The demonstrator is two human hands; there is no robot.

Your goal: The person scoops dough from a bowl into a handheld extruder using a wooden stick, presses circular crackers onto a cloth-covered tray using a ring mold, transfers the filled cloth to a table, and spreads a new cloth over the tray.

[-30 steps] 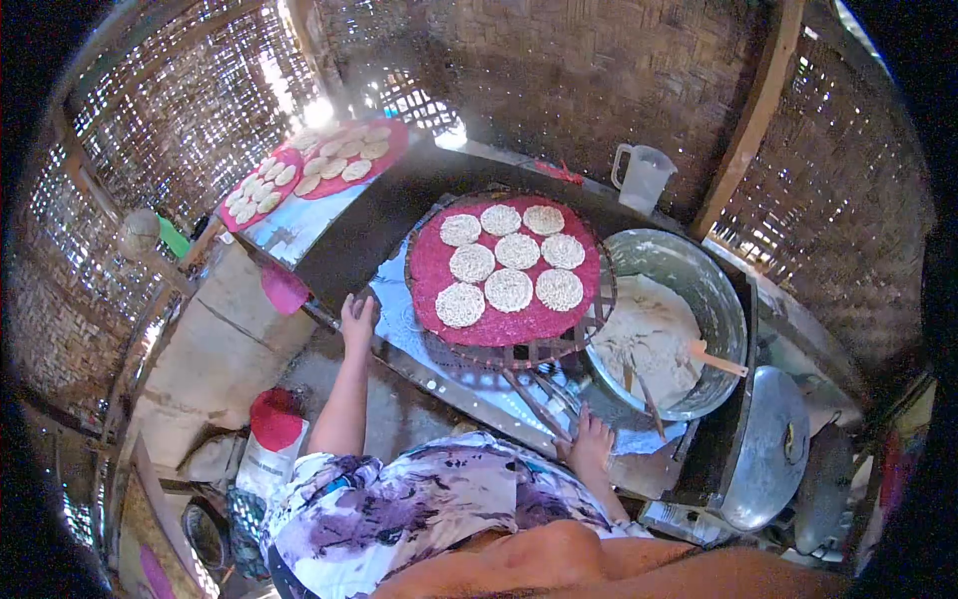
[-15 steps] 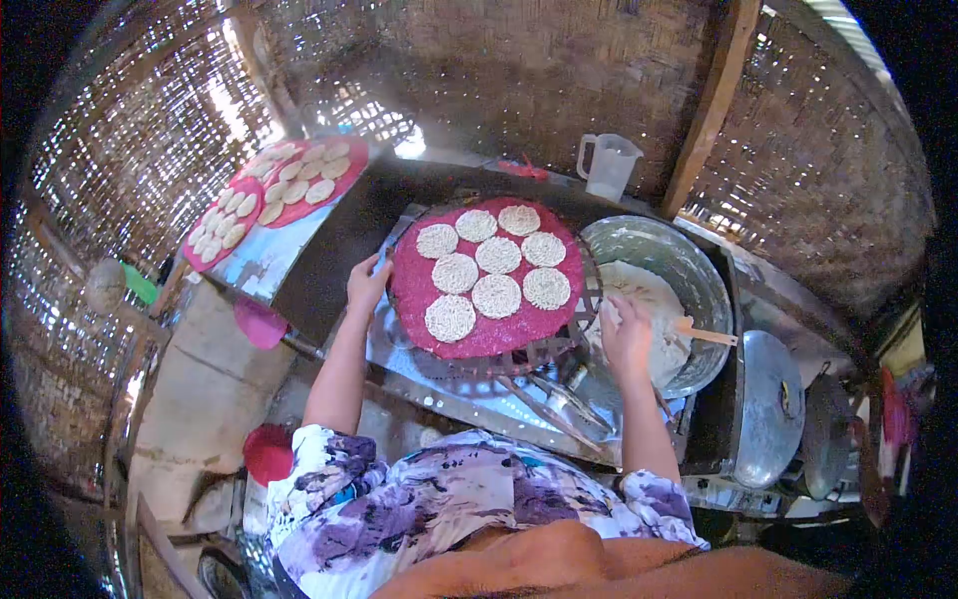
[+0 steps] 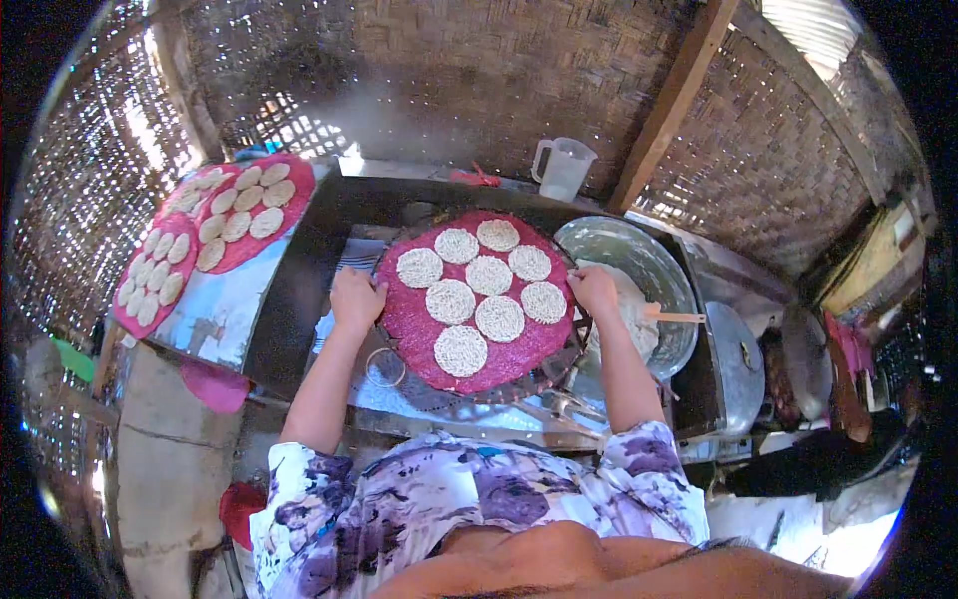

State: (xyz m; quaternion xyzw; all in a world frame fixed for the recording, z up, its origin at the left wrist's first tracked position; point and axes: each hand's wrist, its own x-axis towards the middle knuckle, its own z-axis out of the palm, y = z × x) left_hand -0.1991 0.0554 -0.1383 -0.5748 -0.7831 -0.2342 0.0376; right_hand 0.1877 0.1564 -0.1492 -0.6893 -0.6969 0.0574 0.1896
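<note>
A red cloth (image 3: 404, 334) lies spread over a dark lattice rack (image 3: 574, 349) in front of me, with several pale, rough-surfaced round discs (image 3: 489, 275) on it. My left hand (image 3: 357, 298) is closed at the cloth's left edge, fingers curled. At the opposite edge, my right hand (image 3: 596, 290) pinches the cloth's rim. Beyond that hand stands a large metal basin (image 3: 682, 270) holding pale batter or dough (image 3: 639, 344), with a wooden-handled tool (image 3: 679, 317) in it. A thin round ring (image 3: 384, 367) lies below my left hand.
More discs on red cloths (image 3: 261, 225) lie on a board (image 3: 215, 314) at the left. A clear plastic jug (image 3: 565, 170) stands at the back ledge. A large metal lid (image 3: 738, 369) leans at the right, and a wooden post (image 3: 674, 105) rises behind the basin.
My right hand has moved from over the basin to the cloth's right edge. My left hand has shifted lower along the left edge and closed there. The view has turned slightly right.
</note>
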